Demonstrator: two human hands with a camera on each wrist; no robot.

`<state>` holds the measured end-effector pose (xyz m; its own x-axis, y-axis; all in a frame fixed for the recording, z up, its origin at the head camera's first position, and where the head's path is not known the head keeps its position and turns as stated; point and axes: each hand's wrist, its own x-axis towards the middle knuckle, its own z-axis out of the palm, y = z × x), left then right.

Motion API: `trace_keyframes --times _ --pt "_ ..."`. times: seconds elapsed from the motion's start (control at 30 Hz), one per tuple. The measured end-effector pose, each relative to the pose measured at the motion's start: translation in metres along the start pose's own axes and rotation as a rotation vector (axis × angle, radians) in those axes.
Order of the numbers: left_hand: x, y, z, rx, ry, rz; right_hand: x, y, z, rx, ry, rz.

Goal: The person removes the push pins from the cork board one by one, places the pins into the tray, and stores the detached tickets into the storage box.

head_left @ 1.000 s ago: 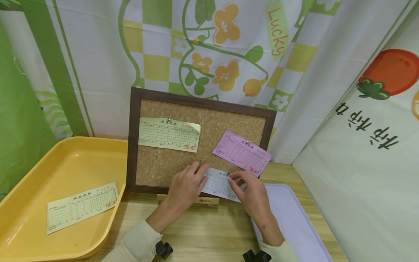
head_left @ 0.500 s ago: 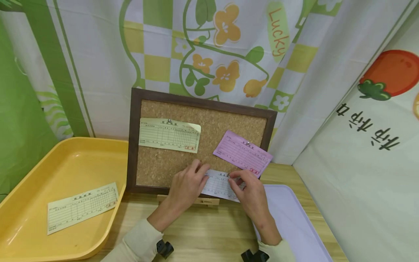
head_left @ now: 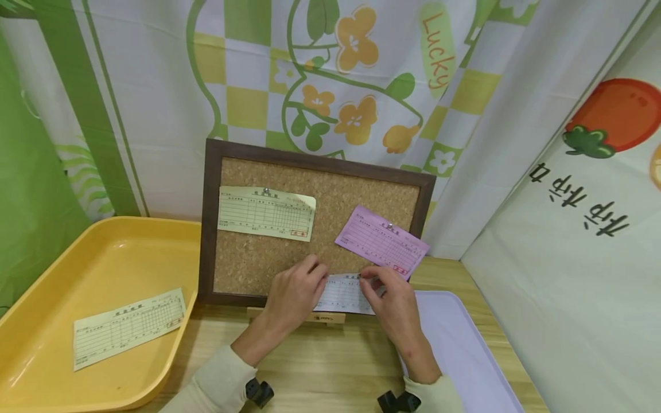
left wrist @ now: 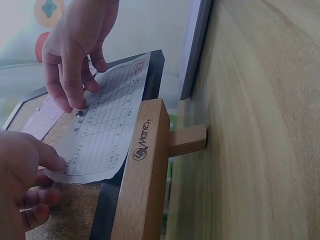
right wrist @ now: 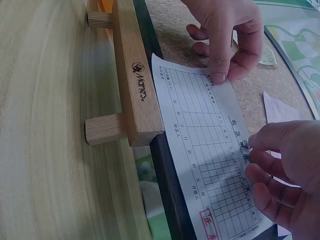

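A white receipt slip [head_left: 341, 293] lies over the lower right of a framed corkboard [head_left: 248, 264]. My left hand [head_left: 296, 287] pinches the slip's left end, its thumb on the printed face and fingers behind, as the left wrist view shows. At the slip's top edge, my right hand [head_left: 395, 295] holds a small push pin [right wrist: 245, 144] between thumb and fingertips. Above it, a pink slip [head_left: 382, 241] hangs tilted from a pin. A pale yellow slip [head_left: 265, 213] is pinned at the board's upper left.
The corkboard leans on a wooden easel [left wrist: 147, 160]. To the left, a yellow tray [head_left: 119, 241] holds another pale yellow slip [head_left: 129, 328]. A lilac tray [head_left: 454, 327] lies at the right, beside my right forearm. A patterned curtain [head_left: 248, 86] hangs behind.
The white slip's left end has dropped slightly, and its red stamp is now hidden behind my right hand in the head view. Both hands stay almost in place.
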<state>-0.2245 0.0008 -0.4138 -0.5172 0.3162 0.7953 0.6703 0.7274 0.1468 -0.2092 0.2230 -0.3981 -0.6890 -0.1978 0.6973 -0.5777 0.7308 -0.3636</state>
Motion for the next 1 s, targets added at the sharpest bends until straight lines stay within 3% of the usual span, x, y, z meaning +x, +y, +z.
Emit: trace_keyframes --times 0.6,1.0 --pt "0.0019 0.0033 -0.0065 -0.177 -0.069 -0.119 0.0023 0.0015 0.0054 -0.048 0.044 -0.031" --pt "0.0024 0.0050 -0.0055 -0.183 -0.075 -0.158 0.0032 0.0011 0.0063 -0.057 0.031 -0.027"
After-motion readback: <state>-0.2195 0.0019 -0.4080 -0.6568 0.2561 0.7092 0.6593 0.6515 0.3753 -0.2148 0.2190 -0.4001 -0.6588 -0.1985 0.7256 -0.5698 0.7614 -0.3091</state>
